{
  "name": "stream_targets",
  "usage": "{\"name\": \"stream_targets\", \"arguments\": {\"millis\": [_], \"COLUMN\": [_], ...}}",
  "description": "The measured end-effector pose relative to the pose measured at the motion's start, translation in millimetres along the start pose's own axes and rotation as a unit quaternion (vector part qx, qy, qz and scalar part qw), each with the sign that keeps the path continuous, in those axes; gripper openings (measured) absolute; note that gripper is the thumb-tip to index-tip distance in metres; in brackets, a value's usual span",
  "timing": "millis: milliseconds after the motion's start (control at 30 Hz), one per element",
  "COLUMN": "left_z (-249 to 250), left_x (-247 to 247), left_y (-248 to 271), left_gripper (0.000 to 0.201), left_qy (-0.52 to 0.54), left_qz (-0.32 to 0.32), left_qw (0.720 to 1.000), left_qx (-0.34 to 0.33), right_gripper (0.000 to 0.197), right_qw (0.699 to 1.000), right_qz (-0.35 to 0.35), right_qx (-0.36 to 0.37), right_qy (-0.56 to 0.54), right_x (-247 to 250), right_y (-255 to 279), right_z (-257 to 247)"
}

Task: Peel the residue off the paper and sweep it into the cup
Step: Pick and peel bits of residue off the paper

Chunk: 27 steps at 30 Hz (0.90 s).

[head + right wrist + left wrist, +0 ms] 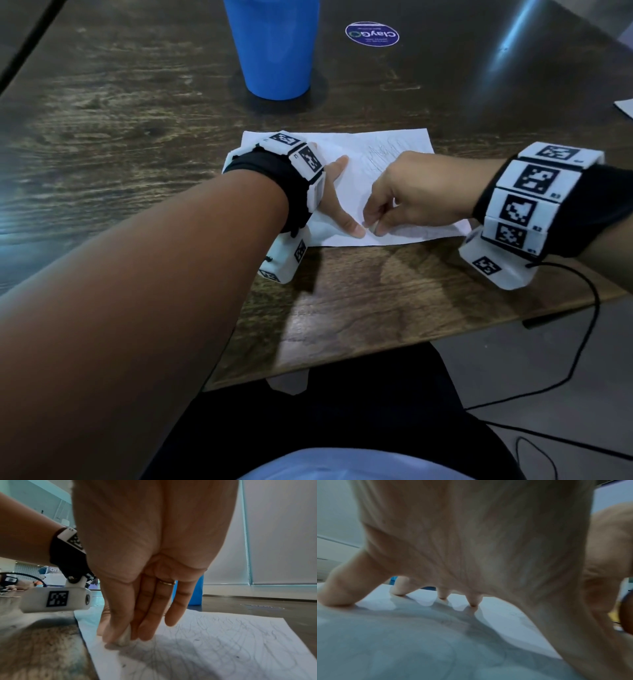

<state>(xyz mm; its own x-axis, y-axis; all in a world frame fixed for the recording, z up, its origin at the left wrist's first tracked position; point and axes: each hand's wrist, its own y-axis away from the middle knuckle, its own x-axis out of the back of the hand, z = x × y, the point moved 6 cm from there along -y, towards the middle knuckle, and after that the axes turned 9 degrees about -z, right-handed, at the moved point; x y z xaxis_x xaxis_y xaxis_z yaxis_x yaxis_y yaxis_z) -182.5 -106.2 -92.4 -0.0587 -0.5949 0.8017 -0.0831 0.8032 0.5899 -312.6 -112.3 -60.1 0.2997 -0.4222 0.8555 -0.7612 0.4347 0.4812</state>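
A white paper (363, 144) with faint pencil scribbles (231, 635) lies on the dark wooden table (120, 137). My left hand (337, 195) rests on its left part with fingers spread, and the fingertips (442, 597) press the sheet (505, 615) flat. My right hand (373, 226) is at the paper's near edge, beside the left thumb. It pinches a small white lump (125, 637) between thumb and fingers against the sheet (223, 655). A few dark crumbs (237, 656) lie on the paper. The blue cup (274, 44) stands upright behind the paper, also visible past my right fingers (197, 592).
A round purple sticker (372, 33) is on the table right of the cup. Another sheet's corner (625, 108) shows at the far right. The table's near edge (376, 356) runs just below my wrists, and a black cable (582, 325) hangs from the right wrist.
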Motion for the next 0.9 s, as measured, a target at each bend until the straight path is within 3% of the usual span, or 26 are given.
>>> {"name": "stream_targets", "arguments": {"millis": [200,333,400,567,733,900], "left_z": [2,5,6,4,1,4], "left_x": [-5,-10,-10,-8,-7,-8], "left_y": [-1,0,3,1,-5,-2], "left_gripper": [0.142,0.133,0.127,0.138,0.146,0.136], "left_qy": [0.053,0.037,0.038,0.074,0.055,0.068], "left_qz": [-0.022,0.018,0.027,-0.015,-0.018,-0.019], "left_qw": [0.998,0.998,0.997,0.996,0.998,0.996], "left_qx": [-0.031,-0.055,-0.062,-0.055,-0.038,-0.050], "right_gripper": [0.015,0.019,0.020,0.018,0.012,0.016], "right_qw": [0.997,0.996,0.994,0.999,0.997,0.994], "right_qz": [-0.072,0.069,0.095,0.021,-0.072,0.098], "right_qx": [-0.026,-0.004,-0.007,-0.007,-0.016,-0.041], "right_qy": [0.016,0.055,0.053,0.026,0.027,0.034], "right_x": [0,18,12,-4,-4,22], "right_y": [8,-2,-7,4,11,-5], "right_z": [1,-7,-9,-6,-2,0]}}
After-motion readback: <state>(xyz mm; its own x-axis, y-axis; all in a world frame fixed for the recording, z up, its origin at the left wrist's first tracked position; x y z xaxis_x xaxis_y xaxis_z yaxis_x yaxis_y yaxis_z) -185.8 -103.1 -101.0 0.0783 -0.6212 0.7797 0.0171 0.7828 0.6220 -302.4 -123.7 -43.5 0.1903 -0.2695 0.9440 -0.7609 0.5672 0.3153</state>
